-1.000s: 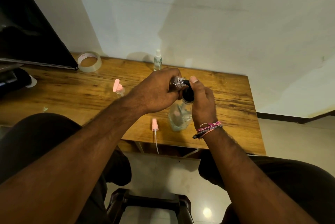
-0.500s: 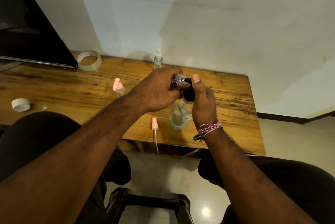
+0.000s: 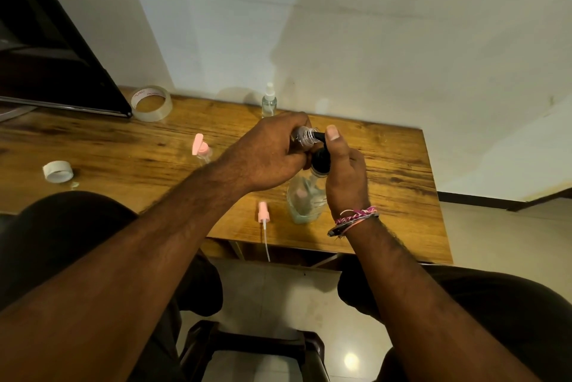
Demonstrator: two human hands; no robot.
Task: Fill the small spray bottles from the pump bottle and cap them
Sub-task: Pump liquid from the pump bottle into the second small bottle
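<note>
Head view, looking down at a wooden table (image 3: 387, 165). Left hand (image 3: 263, 159) is clenched around a small clear spray bottle (image 3: 305, 137), uncapped, held above the table at frame centre. Bottle's long axis lies nearly horizontal in the frame; its threaded neck points right, toward the black nozzle of the pump bottle (image 3: 305, 199). Neck mouth and nozzle tip meet or nearly meet; actual contact cannot be told. Bottle body is mostly hidden inside the fist.

Right hand (image 3: 343, 174) has its fingers wrapped round the black pump head, thumb lying on top of the spout. Braided wristbands (image 3: 356, 217) sit on the right wrist. Pump bottle stands upright on the table just below the hands, clear body, a little liquid at its base.

Pink spray cap (image 3: 263, 216) lies on the table's near edge, left of the pump bottle, its white dip tube pointing toward the bottom of the frame and overhanging the edge. Second small bottle with a pink cap (image 3: 200, 149) stands left of the hands. Capped clear spray bottle (image 3: 268, 101) stands upright at the table's far edge, by the wall.

Upper left: roll of clear tape (image 3: 151, 103), beside a dark screen (image 3: 52, 50). Left edge: a white ring-shaped object (image 3: 58, 171).
</note>
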